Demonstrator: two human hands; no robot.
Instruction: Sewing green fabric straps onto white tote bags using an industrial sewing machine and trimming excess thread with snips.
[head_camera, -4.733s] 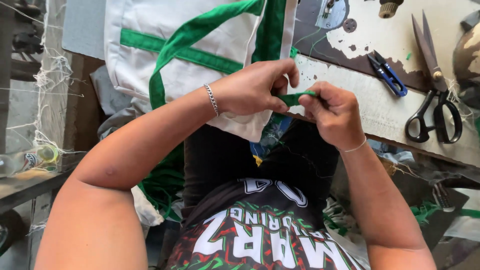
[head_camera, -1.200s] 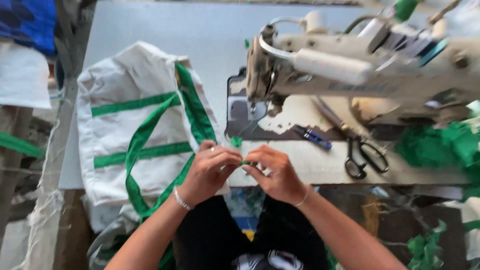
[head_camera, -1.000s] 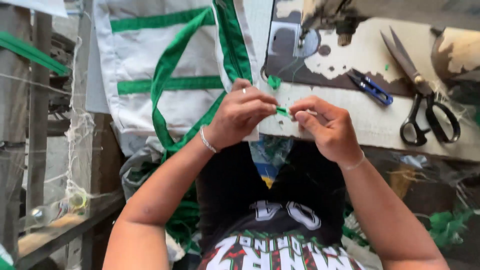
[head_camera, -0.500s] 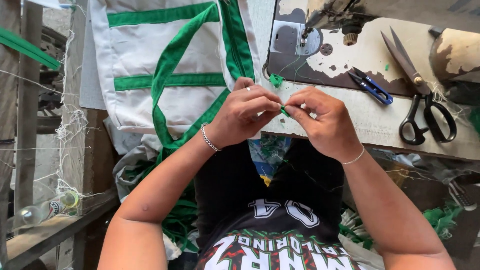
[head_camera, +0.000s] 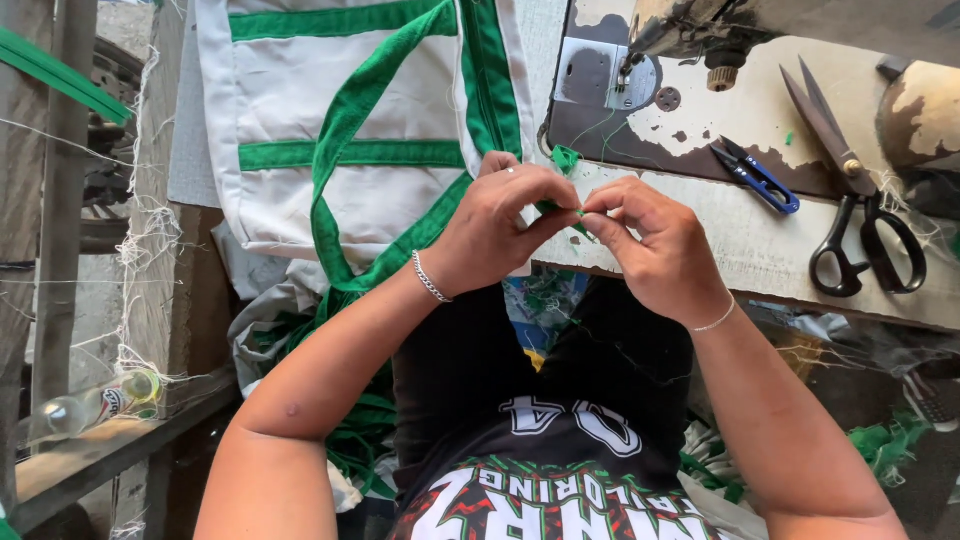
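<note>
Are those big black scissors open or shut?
Shut: the scissors lie flat on the table, blades together in one point, handles side by side.

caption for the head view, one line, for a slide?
Left hand and right hand pinch a green fabric strap end beside a white woven bag, large black scissors nearby.

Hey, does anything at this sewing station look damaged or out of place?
Yes. The sewing table has paint flaking off in large patches around the needle plate, and a clear bottle lies tipped on its side on the wooden ledge.
</note>
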